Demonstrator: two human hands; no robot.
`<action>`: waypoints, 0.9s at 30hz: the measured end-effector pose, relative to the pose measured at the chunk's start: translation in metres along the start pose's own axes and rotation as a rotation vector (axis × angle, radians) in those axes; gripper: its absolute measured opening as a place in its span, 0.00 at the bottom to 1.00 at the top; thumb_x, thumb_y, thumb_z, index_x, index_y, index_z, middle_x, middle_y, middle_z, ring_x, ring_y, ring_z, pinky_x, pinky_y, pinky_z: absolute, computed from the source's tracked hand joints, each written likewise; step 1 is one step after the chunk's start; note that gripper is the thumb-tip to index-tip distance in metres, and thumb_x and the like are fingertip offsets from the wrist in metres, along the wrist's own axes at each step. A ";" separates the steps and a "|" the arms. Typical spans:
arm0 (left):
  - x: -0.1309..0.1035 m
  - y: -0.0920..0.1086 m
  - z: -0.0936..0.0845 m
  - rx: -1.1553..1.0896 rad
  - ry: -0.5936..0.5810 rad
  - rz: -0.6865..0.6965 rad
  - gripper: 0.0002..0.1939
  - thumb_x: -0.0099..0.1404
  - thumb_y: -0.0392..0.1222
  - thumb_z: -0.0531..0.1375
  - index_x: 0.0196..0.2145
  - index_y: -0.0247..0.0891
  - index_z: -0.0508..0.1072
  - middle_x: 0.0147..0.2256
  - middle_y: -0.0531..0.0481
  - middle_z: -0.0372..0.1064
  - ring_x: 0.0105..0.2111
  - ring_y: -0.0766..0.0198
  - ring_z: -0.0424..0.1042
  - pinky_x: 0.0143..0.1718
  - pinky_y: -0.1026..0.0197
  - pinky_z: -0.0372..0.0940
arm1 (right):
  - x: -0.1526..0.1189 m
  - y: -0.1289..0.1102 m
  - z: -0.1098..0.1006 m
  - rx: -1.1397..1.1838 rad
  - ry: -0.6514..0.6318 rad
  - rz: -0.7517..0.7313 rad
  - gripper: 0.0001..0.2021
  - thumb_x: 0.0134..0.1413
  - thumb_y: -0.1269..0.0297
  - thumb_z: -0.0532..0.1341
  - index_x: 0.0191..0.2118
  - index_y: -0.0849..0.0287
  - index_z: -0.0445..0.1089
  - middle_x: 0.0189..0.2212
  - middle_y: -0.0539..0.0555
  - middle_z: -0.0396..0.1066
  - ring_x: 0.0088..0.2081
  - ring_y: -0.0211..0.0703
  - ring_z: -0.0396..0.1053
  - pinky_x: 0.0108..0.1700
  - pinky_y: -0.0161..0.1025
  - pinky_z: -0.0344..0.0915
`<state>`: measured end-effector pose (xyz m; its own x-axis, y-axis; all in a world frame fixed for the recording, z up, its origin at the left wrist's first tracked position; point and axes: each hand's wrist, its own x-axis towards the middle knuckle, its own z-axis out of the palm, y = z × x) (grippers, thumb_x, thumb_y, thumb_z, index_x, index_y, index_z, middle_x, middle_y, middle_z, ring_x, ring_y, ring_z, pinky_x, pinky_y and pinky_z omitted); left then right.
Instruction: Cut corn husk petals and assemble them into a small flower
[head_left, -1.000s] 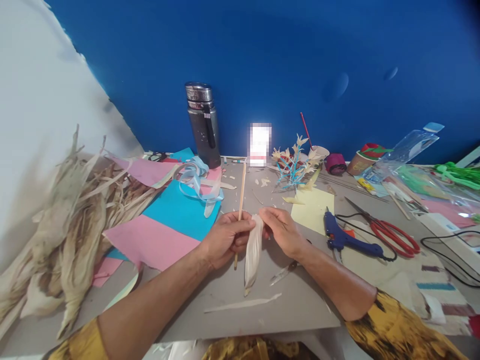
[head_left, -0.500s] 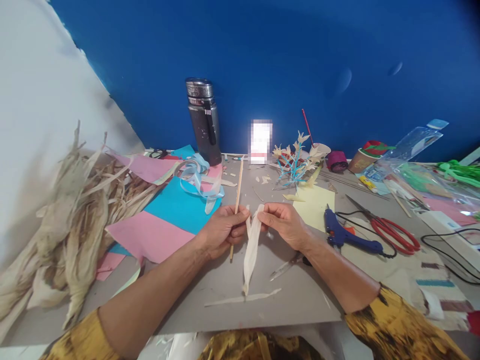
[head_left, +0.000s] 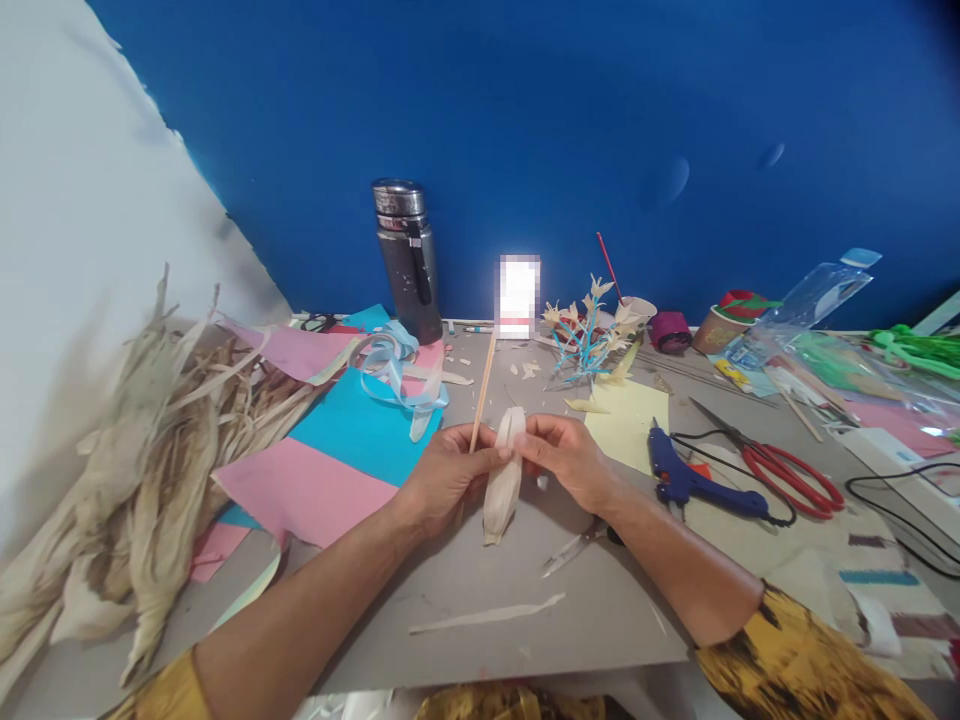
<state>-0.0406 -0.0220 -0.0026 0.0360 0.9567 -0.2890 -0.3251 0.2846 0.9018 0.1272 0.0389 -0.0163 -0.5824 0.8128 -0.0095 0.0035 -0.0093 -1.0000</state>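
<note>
Soft, diffuse light; white rectangle [head_left: 517,296] overexposed, pixelated.

I hold a husk strip [head_left: 502,503], papery, matt and ribbed, and a stick [head_left: 483,393] of smooth, bare wood. The heaped husks [head_left: 161,500] look rougher and crinkled. I see scuffed, shiny metal on the flask lid [head_left: 399,200], smooth plastic on the glue gun [head_left: 709,488], glossy clear plastic on the bottle [head_left: 821,297].

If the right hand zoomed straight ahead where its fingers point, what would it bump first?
The right hand would probably meet the pale husk-like strip first; its fingertips seem to touch it. Just beyond in the picture is the left hand, though depth is hard to judge.
</note>
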 end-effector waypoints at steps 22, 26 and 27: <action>0.007 -0.004 -0.009 -0.059 -0.021 -0.073 0.21 0.50 0.50 0.72 0.26 0.37 0.66 0.14 0.63 0.48 0.14 0.77 0.43 0.16 0.70 0.38 | 0.002 0.006 0.004 -0.029 0.076 0.015 0.21 0.48 0.46 0.68 0.25 0.60 0.67 0.17 0.45 0.63 0.21 0.33 0.56 0.24 0.33 0.51; 0.006 -0.004 -0.009 -0.043 -0.038 -0.089 0.19 0.51 0.48 0.72 0.26 0.36 0.66 0.14 0.62 0.50 0.14 0.77 0.45 0.15 0.70 0.39 | 0.003 0.004 0.004 -0.036 0.124 0.036 0.21 0.45 0.46 0.69 0.23 0.60 0.66 0.16 0.46 0.63 0.20 0.33 0.56 0.23 0.33 0.51; 0.006 -0.004 -0.008 -0.054 -0.033 -0.082 0.19 0.50 0.46 0.73 0.26 0.36 0.66 0.15 0.62 0.50 0.14 0.77 0.45 0.15 0.71 0.39 | 0.004 0.004 0.003 -0.022 0.149 0.042 0.21 0.44 0.47 0.69 0.22 0.60 0.66 0.16 0.46 0.63 0.20 0.33 0.56 0.23 0.33 0.51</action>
<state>-0.0472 -0.0178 -0.0102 0.0959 0.9320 -0.3496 -0.3698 0.3595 0.8568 0.1223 0.0402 -0.0202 -0.4542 0.8895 -0.0501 0.0437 -0.0340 -0.9985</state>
